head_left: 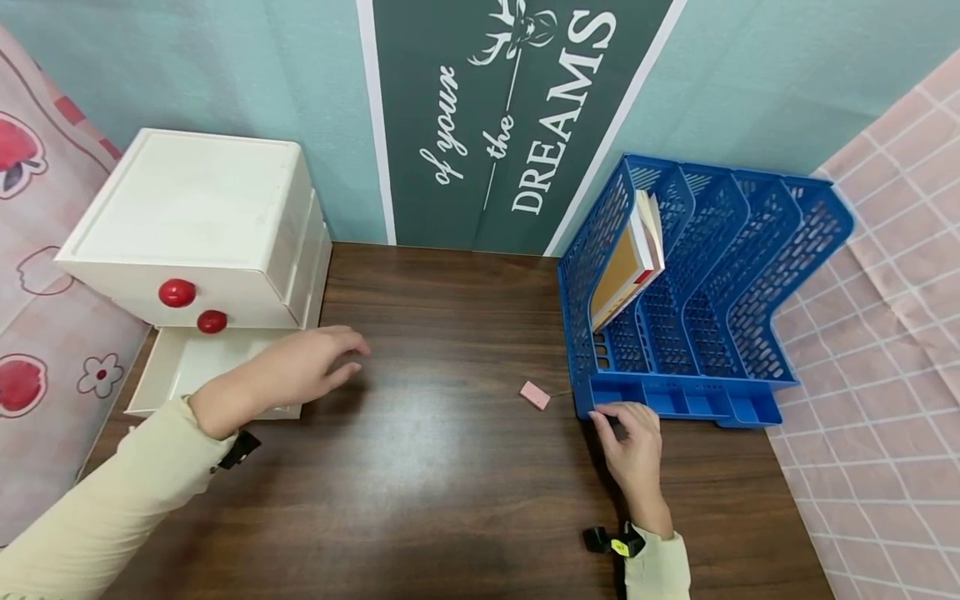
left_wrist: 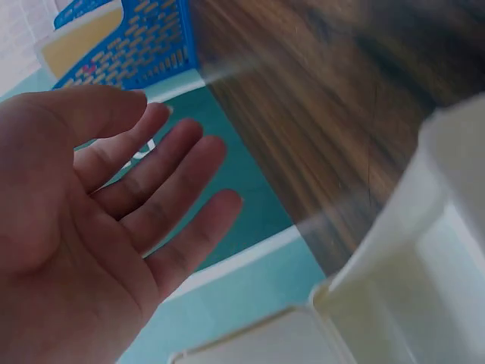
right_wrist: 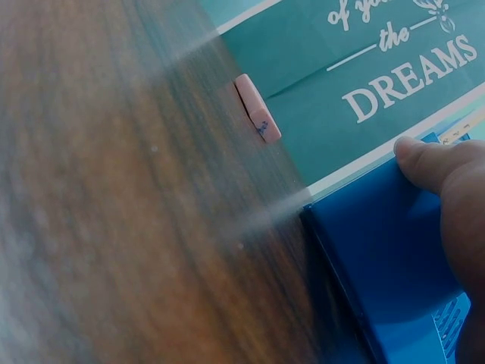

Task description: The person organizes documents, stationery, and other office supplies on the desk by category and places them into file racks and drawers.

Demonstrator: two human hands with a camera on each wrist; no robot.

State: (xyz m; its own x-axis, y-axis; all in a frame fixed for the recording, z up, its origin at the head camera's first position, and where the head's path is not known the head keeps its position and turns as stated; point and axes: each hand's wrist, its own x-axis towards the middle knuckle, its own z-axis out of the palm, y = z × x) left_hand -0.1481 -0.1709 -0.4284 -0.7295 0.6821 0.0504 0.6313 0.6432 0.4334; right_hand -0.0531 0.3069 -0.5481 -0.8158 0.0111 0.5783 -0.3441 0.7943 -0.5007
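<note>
My left hand (head_left: 303, 371) hovers at the right of the white drawer unit (head_left: 187, 200), its fingers loosely bent and its palm holding nothing in the left wrist view. Below it, the bottom drawer (head_left: 172, 367) is pulled out, and the visible part of its inside is bare. At the front left corner of the blue file organizer (head_left: 682, 379), my right hand (head_left: 636, 442) grips the rim of the small front tray between thumb and fingers. The right wrist view shows the thumb (right_wrist: 428, 163) against the blue wall; the other fingers are hidden there. A pink eraser (head_left: 535, 395) lies left of the organizer.
A yellow-covered book (head_left: 630, 258) leans in the organizer's leftmost slot. Red round knobs (head_left: 177, 292) stick out from the drawer fronts. Behind the brown wooden table (head_left: 420, 483) hangs a teal cloth with a dark green lettered panel (head_left: 480, 158). Pink cloths flank both sides.
</note>
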